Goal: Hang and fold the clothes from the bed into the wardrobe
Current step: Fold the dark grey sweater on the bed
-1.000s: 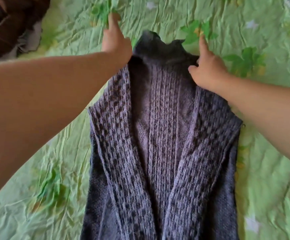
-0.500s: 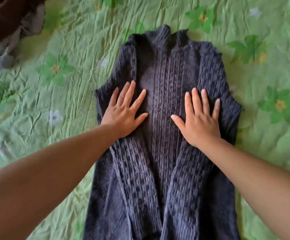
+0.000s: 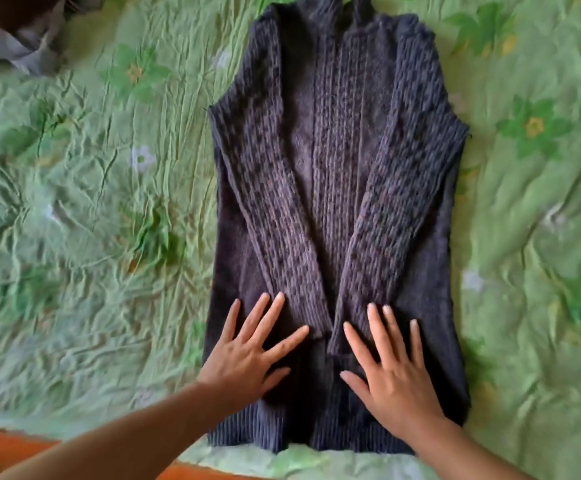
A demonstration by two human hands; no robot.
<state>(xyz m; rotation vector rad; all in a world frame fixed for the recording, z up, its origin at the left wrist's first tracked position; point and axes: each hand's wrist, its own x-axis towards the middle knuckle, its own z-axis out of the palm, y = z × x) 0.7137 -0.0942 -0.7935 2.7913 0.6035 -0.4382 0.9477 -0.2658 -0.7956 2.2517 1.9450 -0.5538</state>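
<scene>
Where hands (image 3: pixel 247 358) (image 3: pixel 394 374) press, cable-knit cardigan (image 3: pixel 334 168) lies flat.

Soft, even daylight, fairly bright, with no glare. Faint shadows sit close under the left hand (image 3: pixel 247 355) and right hand (image 3: pixel 393 372) and in the creases of the bed (image 3: pixel 74 202). The cardigan (image 3: pixel 334 168) shows its knit fairly sharply mid-frame, while the bed smears with blur toward its left and right edges. The wide lens bows the outer parts.
</scene>
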